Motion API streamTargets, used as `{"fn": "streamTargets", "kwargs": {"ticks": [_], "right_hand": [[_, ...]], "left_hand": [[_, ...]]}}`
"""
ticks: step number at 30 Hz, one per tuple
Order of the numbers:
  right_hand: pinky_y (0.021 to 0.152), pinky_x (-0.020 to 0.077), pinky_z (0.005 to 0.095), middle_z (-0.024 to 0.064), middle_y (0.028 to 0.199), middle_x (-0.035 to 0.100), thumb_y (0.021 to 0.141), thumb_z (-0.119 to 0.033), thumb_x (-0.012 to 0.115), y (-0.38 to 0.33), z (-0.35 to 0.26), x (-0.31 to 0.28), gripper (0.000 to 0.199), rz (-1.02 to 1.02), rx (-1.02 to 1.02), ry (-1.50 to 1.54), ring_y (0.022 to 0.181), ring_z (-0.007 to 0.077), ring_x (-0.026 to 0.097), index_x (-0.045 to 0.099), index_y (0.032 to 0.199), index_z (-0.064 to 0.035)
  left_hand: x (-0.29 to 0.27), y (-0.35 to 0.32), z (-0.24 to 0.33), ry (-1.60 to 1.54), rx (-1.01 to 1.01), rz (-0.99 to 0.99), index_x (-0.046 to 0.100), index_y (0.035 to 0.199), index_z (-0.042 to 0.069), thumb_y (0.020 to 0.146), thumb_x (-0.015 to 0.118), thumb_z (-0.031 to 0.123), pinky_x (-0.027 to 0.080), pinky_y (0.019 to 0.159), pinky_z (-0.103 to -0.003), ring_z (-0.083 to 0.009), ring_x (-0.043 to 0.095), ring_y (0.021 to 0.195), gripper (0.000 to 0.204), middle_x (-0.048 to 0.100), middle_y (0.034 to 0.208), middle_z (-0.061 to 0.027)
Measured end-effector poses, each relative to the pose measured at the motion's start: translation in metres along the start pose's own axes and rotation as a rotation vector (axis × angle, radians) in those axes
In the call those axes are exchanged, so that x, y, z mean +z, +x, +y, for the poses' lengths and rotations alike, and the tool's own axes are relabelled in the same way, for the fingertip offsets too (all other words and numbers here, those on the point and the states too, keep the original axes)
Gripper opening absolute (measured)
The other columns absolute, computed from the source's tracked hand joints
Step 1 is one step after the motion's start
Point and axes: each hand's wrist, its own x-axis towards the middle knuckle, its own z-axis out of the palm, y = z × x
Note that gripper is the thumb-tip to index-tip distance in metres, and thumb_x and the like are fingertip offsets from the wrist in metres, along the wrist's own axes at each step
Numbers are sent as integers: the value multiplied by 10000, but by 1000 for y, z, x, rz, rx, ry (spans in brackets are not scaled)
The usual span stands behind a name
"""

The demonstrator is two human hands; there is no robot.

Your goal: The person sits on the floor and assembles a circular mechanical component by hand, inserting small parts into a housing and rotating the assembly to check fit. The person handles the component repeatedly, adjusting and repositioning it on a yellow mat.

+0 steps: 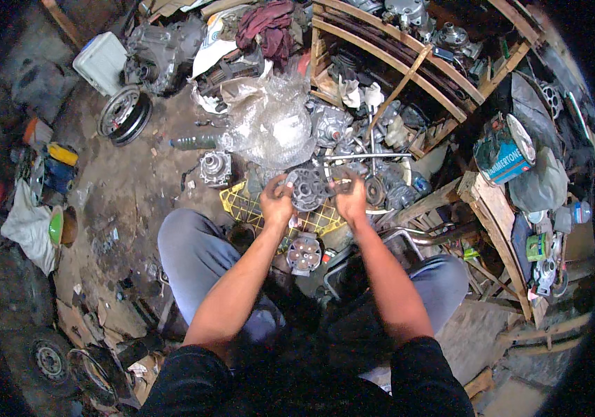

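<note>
A round, dark grey metal machine part (308, 189) with several openings in its face is raised in front of me, over a yellow plastic grid crate (236, 201). My left hand (276, 200) grips its left rim, with the thumb on the near face. My right hand (349, 196) closes on its right side, where dark fingertips blend into the metal. Below the crate, between my knees, lies a silver round casting (304, 254) with several holes. Left of the crate stands a silver machine housing (215, 168).
Bubble wrap (269, 125) and a dark plastic bottle (194, 142) lie beyond my hands. Metal parts (332, 125) crowd the right, below a wooden rack (395, 55). A blue paint can (506, 156) stands near a wooden frame (495, 236). A wheel rim (125, 117) lies far left.
</note>
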Motion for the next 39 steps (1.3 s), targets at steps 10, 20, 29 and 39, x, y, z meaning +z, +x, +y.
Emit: {"fn": "streamTargets", "kwargs": {"ticks": [10,20,29,39], "right_hand": [[737,514,393,117,838,636,672,-194,700,-74,206,57,303,-97,459,-243,806,310,630,589,898,-25],[1042,367,417,198,1244,539,684,-134,702,-69,119,24,529,-390,68,-256,1217,362,456,589,1200,-102],[963,428,412,188,1129,617,739,-213,742,-57,-5,-25,480,-589,-214,-74,1094,367,557,610,1176,-64],[824,453,351,150,925,660,785,-389,742,-107,50,-49,526,290,475,191,852,205,584,637,957,97]], "left_hand": [[-45,17,-49,418,-19,153,647,1066,61,821,647,47,466,780,-298,-179,603,864,246,666,931,-96],[-52,16,-65,319,-112,-35,655,1071,65,829,639,43,494,822,-328,-220,621,960,243,655,1048,-118],[-38,-1,-43,-221,-627,-261,571,1184,14,940,538,338,591,602,-350,-225,663,749,407,667,891,-160],[-62,-60,-208,643,-115,-164,717,1047,192,808,700,304,514,712,-340,-228,668,777,265,705,870,-134]]}}
